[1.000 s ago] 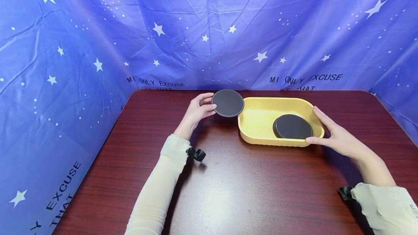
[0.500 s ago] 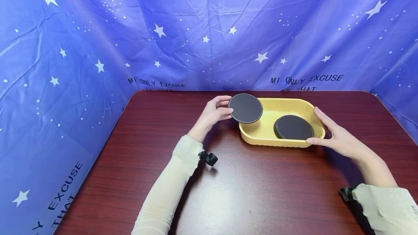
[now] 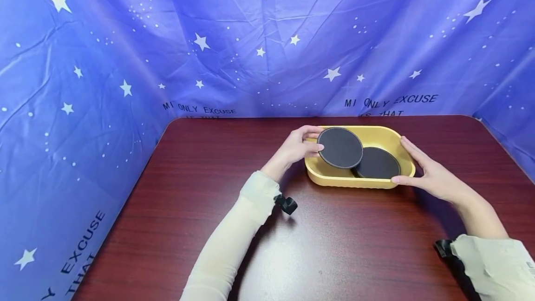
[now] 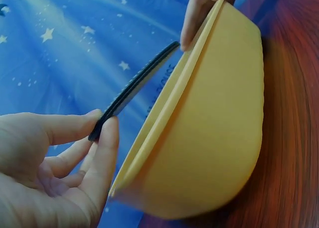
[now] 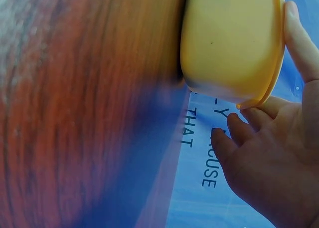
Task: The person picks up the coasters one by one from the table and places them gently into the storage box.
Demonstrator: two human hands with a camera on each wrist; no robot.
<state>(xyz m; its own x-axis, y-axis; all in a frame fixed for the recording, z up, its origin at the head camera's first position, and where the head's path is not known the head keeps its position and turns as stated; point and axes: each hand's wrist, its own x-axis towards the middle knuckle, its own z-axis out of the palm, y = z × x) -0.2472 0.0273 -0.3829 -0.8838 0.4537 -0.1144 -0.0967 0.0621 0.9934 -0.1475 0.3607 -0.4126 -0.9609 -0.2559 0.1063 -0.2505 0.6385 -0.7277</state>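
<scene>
My left hand (image 3: 297, 147) pinches a round black coaster (image 3: 340, 147) by its left edge, thumb on top. The coaster hangs tilted over the left half of a yellow oblong basin (image 3: 355, 183). In the left wrist view the coaster (image 4: 134, 88) appears edge-on above the basin rim, with a stitched edge. Inside the basin at the right lies another black disc (image 3: 382, 165), thicker, perhaps a stack; the held coaster hides its left part. My right hand (image 3: 436, 178) grips the basin's right end, thumb at the front rim and fingers at the back corner.
A dark red wood-grain table (image 3: 355, 236) bears the basin near its back edge. Blue cloth (image 3: 234, 50) with white stars hangs behind and along the sides. Black straps (image 3: 287, 204) are worn on both wrists.
My left hand has carried the coaster rightward, from beside the basin's left end to over its inside, partly covering the disc there. The right hand and basin stay in place.
</scene>
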